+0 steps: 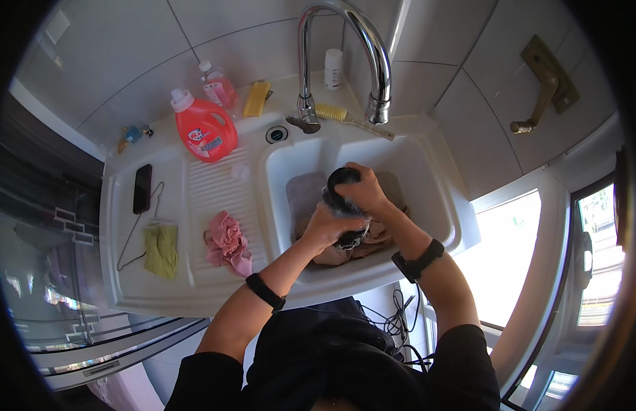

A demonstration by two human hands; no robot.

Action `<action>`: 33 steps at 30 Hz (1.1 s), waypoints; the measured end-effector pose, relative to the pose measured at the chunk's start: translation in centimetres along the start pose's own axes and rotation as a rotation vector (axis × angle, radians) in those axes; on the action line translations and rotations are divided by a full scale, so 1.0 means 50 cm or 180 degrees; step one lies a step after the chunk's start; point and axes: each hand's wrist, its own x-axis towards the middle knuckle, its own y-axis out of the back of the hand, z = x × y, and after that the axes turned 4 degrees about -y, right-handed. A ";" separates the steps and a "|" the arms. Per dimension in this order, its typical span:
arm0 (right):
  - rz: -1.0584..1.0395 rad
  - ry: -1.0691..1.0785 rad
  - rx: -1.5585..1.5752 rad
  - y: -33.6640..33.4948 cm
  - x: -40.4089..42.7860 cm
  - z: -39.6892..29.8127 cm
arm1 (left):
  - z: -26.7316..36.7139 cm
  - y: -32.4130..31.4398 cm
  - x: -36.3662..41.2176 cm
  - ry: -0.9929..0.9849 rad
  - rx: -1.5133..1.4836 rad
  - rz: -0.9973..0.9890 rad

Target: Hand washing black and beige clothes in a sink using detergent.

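Note:
My left hand [332,226] and my right hand [363,191] both grip a wet black cloth [343,177] covered with soap suds, above the basin of a white laundry sink [278,180]. The right hand is around its upper part and the left hand is lower, with more of the cloth bunched beneath the left fingers. Below lies a brownish-pink cloth [331,257] in greyish water [305,190]. Which kind of garment each one is, I cannot tell. Part of the basin's floor is hidden behind my hands.
A crumpled pink cloth [227,241] lies beside the ribbed washboard [215,187]. Farther left are a green cloth [161,249], a wire hanger [128,241] and a phone [142,189]. Behind stand a red detergent bottle [202,128], a chrome faucet [303,67] and a yellow-bristled brush [331,112].

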 end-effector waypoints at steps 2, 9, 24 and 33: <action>0.0534 0.0234 -0.1348 -0.026 -0.008 -0.021 | -0.067 0.024 0.022 -0.0287 0.0061 0.0270; 0.0524 0.0080 -0.1917 -0.015 -0.008 0.065 | -0.109 0.010 0.032 -0.0334 0.1784 0.0856; -0.1935 -0.0629 0.2691 0.051 -0.043 -0.029 | -0.030 -0.019 -0.037 0.1057 -0.2750 -0.0367; -0.1093 -0.1027 0.0907 0.021 -0.038 -0.093 | -0.005 -0.046 -0.053 -0.0060 -0.0270 0.0134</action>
